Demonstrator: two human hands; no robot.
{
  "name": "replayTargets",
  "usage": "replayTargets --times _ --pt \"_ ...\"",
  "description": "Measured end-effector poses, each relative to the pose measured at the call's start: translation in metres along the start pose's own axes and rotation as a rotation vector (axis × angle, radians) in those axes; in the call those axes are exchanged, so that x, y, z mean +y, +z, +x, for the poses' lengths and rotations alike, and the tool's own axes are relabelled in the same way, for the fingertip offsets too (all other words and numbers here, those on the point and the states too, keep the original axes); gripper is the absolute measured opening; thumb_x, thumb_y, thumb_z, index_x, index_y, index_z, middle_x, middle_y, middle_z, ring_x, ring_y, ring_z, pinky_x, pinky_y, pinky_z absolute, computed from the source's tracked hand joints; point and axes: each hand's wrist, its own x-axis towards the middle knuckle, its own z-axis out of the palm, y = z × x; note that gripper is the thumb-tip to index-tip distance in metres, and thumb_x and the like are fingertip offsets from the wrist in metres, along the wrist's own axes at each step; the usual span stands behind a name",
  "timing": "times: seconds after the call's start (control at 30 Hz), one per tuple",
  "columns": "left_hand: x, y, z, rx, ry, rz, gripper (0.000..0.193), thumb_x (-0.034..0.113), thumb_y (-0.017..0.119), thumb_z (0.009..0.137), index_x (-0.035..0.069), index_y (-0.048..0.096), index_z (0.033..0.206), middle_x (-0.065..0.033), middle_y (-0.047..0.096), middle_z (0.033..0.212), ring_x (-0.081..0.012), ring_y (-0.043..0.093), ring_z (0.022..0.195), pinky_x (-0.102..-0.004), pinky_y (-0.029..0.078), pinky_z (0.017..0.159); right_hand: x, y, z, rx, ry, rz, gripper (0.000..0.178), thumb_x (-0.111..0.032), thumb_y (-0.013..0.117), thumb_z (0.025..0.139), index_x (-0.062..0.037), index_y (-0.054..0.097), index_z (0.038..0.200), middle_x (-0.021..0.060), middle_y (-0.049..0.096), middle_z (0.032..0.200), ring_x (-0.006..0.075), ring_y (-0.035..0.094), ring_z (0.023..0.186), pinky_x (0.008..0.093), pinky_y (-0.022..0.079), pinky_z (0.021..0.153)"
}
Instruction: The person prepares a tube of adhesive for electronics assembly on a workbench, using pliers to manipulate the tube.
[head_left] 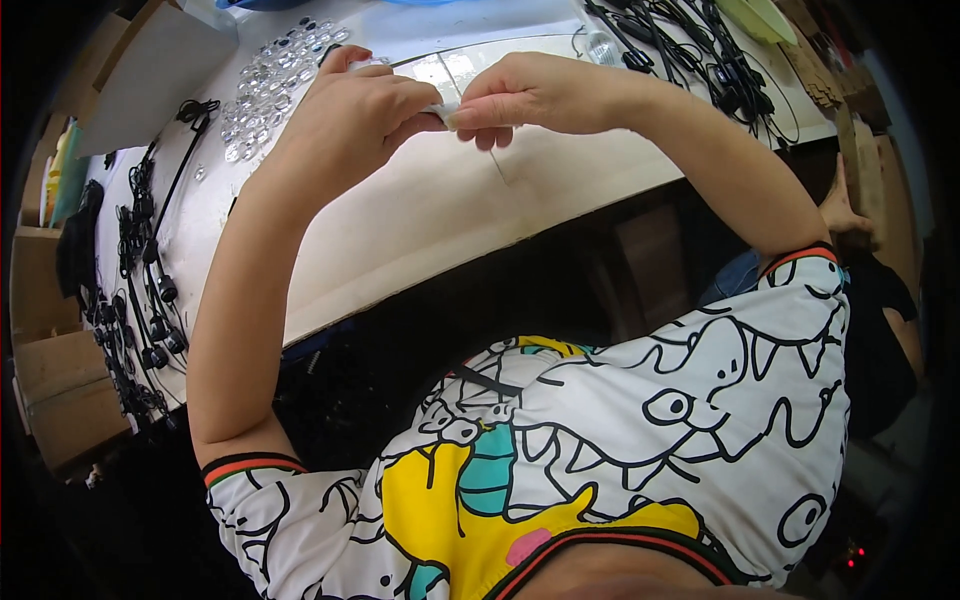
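Over the far part of the white table (390, 235), my two hands meet at a small white piece (447, 112), whose kind I cannot make out. My left hand (360, 110) is closed around it, the back of the hand hiding most of what lies inside. From the right, my right hand (530, 97) pinches the piece's end between thumb and fingers. A thin dark line runs down the tabletop behind my right fingers; whether it is a wire or a seam I cannot tell. Many clear round glass-like pieces (262, 95) lie beside my left hand.
Black cables with connectors (155, 290) lie along the left side; more black cables (700, 55) are heaped at the far right. Cardboard boxes (65, 370) stand at left. A pale green bowl (757, 18) sits far right. Another person's hand (845, 215) shows at the right edge.
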Motion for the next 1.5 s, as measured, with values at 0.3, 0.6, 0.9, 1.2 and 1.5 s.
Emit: replayTargets --times 0.3,0.6,0.9,1.2,1.5 --pt "0.022 -0.002 0.001 0.037 0.077 0.139 0.013 0.021 0.059 0.078 0.009 0.062 0.077 -0.0020 0.061 0.066 -0.0180 0.059 0.073 -0.0369 0.034 0.093 -0.011 0.009 -0.014 -0.031 -0.022 -0.234 0.029 -0.026 0.044 0.090 -0.0015 0.057 0.083 0.0076 0.057 0.071 0.0166 0.054 0.071 0.0286 0.044 0.072" --pt "0.022 -0.010 0.014 -0.348 -0.203 -0.201 0.012 0.015 0.056 0.080 0.005 0.061 0.075 -0.0048 0.059 0.061 -0.0212 0.054 0.059 -0.0347 0.037 0.087 0.014 0.025 -0.013 0.382 -0.543 -1.013 0.021 -0.024 0.058 0.082 -0.0034 0.055 0.080 0.0108 0.055 0.070 0.0270 0.054 0.070 0.0362 0.043 0.067" --pt "0.028 0.008 0.003 0.015 0.078 0.046 0.012 0.022 0.060 0.077 0.010 0.060 0.072 -0.0041 0.060 0.062 -0.0203 0.057 0.062 -0.0349 0.036 0.081 0.014 0.007 -0.015 -0.081 -0.011 0.029 0.029 -0.026 0.050 0.088 0.0013 0.061 0.090 0.0064 0.061 0.074 0.0122 0.056 0.073 0.0255 0.045 0.073" --pt "0.023 0.014 0.017 -0.189 -0.274 -0.385 0.013 0.021 0.060 0.078 0.008 0.062 0.075 -0.0054 0.053 0.053 -0.0213 0.049 0.049 -0.0317 0.038 0.071 0.012 0.007 -0.029 0.360 -0.168 -0.510 0.020 -0.020 0.065 0.075 -0.0030 0.062 0.084 0.0082 0.063 0.077 0.0206 0.060 0.074 0.0307 0.046 0.070" --pt "0.023 0.025 0.022 -0.132 -0.242 -0.271 0.015 0.024 0.058 0.080 0.009 0.063 0.080 -0.0043 0.056 0.057 -0.0207 0.052 0.052 -0.0339 0.039 0.074 0.031 0.004 -0.030 0.443 -0.341 -0.749 0.022 -0.022 0.061 0.080 -0.0009 0.062 0.088 0.0095 0.061 0.071 0.0206 0.059 0.066 0.0298 0.045 0.072"
